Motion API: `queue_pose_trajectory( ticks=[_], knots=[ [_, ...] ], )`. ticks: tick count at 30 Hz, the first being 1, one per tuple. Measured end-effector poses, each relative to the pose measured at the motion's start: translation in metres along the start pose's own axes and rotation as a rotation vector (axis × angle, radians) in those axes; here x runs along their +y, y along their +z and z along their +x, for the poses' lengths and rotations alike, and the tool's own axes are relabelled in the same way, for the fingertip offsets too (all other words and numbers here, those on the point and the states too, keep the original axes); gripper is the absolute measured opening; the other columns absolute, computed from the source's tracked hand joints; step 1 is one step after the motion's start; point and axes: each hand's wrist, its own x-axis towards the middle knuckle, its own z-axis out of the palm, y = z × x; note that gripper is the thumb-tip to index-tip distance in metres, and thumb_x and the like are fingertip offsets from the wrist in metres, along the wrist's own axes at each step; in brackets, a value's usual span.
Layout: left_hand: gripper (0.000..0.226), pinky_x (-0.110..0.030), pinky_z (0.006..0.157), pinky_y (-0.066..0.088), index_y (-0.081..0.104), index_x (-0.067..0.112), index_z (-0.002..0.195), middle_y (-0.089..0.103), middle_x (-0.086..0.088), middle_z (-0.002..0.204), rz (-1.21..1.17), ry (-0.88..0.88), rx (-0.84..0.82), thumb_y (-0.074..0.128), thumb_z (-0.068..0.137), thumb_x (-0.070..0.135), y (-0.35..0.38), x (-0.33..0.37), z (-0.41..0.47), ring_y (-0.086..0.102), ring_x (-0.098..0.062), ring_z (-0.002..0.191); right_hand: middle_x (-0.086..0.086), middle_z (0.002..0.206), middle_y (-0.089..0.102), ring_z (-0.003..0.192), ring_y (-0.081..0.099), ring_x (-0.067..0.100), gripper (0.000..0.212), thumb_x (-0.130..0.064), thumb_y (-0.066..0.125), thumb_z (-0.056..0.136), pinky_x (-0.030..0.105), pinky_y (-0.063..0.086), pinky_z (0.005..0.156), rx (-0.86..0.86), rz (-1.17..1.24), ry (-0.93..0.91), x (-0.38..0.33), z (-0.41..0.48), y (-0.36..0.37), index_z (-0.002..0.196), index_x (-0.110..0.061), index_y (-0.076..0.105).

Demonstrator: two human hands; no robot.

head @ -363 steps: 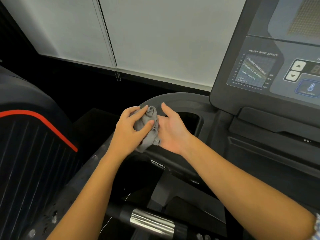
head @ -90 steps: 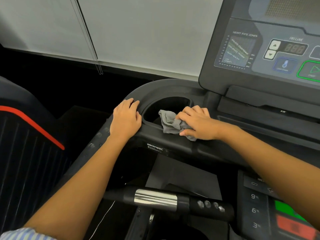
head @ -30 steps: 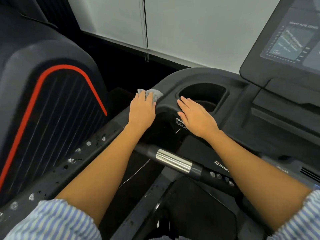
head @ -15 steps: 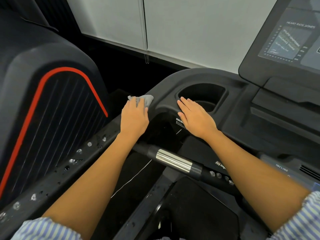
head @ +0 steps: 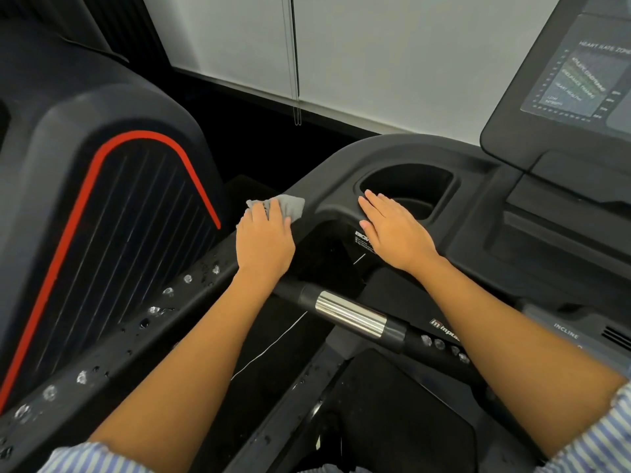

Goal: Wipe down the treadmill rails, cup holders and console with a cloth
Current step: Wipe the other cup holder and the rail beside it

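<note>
A grey cloth (head: 288, 206) lies on the top of the treadmill's left rail (head: 143, 339), where the rail meets the console housing. My left hand (head: 264, 242) presses flat on the cloth, its fingers covering the near part. My right hand (head: 392, 230) rests flat with straight fingers on the housing edge just in front of the left cup holder (head: 409, 189). The console screen (head: 573, 87) stands at the upper right, cut off by the frame. The lower rail is speckled with wet droplets.
A neighbouring machine's dark shroud with a red stripe (head: 102, 233) stands close on the left. A black handlebar with a chrome sensor grip (head: 351, 317) crosses below my hands. A white wall and blind cord (head: 297, 97) lie behind.
My left hand has slid the cloth a little down and left along the rail since a second ago. My right hand has stayed in front of the cup holder.
</note>
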Motion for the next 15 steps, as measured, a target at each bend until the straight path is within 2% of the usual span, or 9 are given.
queue_pose_trajectory(
  ticks=[2, 6, 9, 11, 13, 15],
  knots=[
    [0.044, -0.044, 0.086, 0.044, 0.043, 0.000, 0.132, 0.051, -0.024, 0.119, -0.028, -0.020, 0.011, 0.037, 0.097, 0.026, 0.001, -0.001, 0.006, 0.053, -0.037, 0.103, 0.009, 0.154, 0.023, 0.143, 0.021, 0.025, 0.050, -0.030, 0.029, 0.102, 0.035, 0.016, 0.116, -0.001, -0.004, 0.000, 0.000, 0.000, 0.001, 0.146, -0.009, 0.024],
    [0.050, -0.047, 0.080, 0.052, 0.051, -0.004, 0.124, 0.055, -0.028, 0.118, -0.038, 0.156, 0.040, 0.029, 0.091, 0.027, 0.002, -0.010, -0.008, 0.058, -0.041, 0.099, 0.008, 0.155, 0.021, 0.144, 0.018, 0.024, 0.050, -0.030, 0.030, 0.102, 0.034, 0.014, 0.117, -0.027, 0.026, 0.008, 0.001, 0.001, 0.000, 0.147, -0.010, 0.023],
    [0.040, -0.046, 0.092, 0.048, 0.052, -0.002, 0.125, 0.052, -0.025, 0.127, -0.107, 0.169, 0.067, 0.039, 0.094, 0.020, -0.003, -0.017, -0.022, 0.054, -0.039, 0.112, 0.006, 0.155, 0.024, 0.145, 0.013, 0.020, 0.048, -0.030, 0.034, 0.101, 0.033, 0.012, 0.116, -0.045, 0.255, 0.082, -0.004, 0.001, -0.008, 0.145, -0.011, 0.031],
    [0.037, -0.032, 0.104, 0.035, 0.050, 0.002, 0.130, 0.049, -0.017, 0.134, -0.292, 0.097, 0.071, 0.046, 0.096, 0.015, -0.013, -0.014, -0.031, 0.047, -0.029, 0.124, 0.004, 0.151, 0.032, 0.144, 0.015, 0.017, 0.044, -0.027, 0.039, 0.100, 0.029, 0.013, 0.115, 0.003, 0.498, 0.112, -0.021, -0.006, -0.016, 0.141, -0.012, 0.039],
    [0.038, -0.010, 0.101, 0.026, 0.047, 0.007, 0.133, 0.050, -0.007, 0.131, -0.515, 0.006, 0.081, 0.046, 0.096, 0.015, -0.029, -0.004, -0.043, 0.044, -0.013, 0.122, 0.003, 0.145, 0.042, 0.140, 0.028, 0.014, 0.041, -0.025, 0.043, 0.098, 0.023, 0.019, 0.111, 0.086, 0.646, 0.085, -0.047, -0.018, -0.027, 0.137, -0.013, 0.044],
    [0.037, -0.001, 0.096, 0.027, 0.047, 0.012, 0.133, 0.051, 0.003, 0.125, -0.723, -0.082, 0.090, 0.045, 0.097, 0.018, -0.043, 0.011, -0.056, 0.044, -0.003, 0.114, 0.000, 0.137, 0.050, 0.128, 0.042, 0.008, 0.039, -0.025, 0.046, 0.097, 0.020, 0.030, 0.107, 0.096, 0.847, 0.090, -0.078, -0.030, -0.038, 0.135, -0.015, 0.046]
  ],
)
